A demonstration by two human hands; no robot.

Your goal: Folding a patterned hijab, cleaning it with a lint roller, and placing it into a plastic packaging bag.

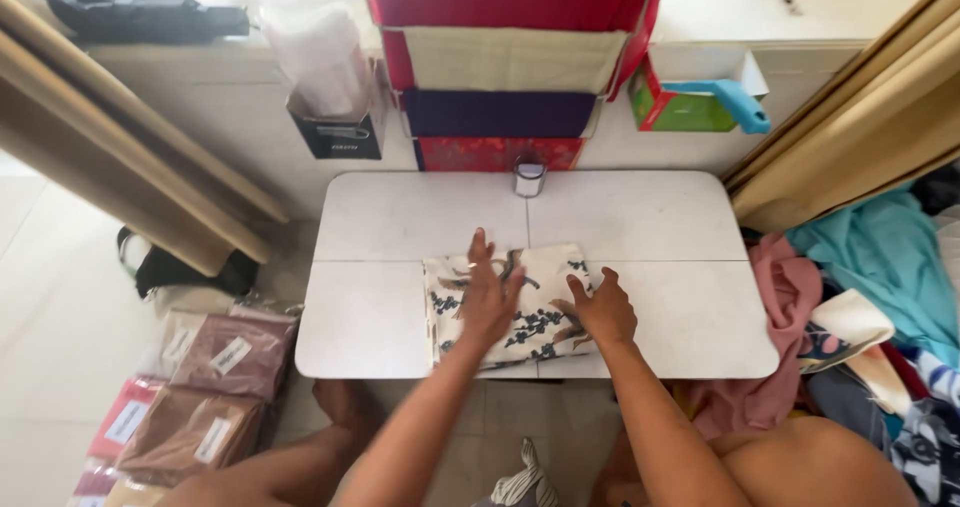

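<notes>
At frame centre, we see the folded cloth (510,307) lying on the worktop (400,217); left hand (488,297) and right hand (602,310) rest flat, fingers released, pinning it smooth.

Folded cloth (510,302) on table (390,237); can (529,179) behind.
</notes>
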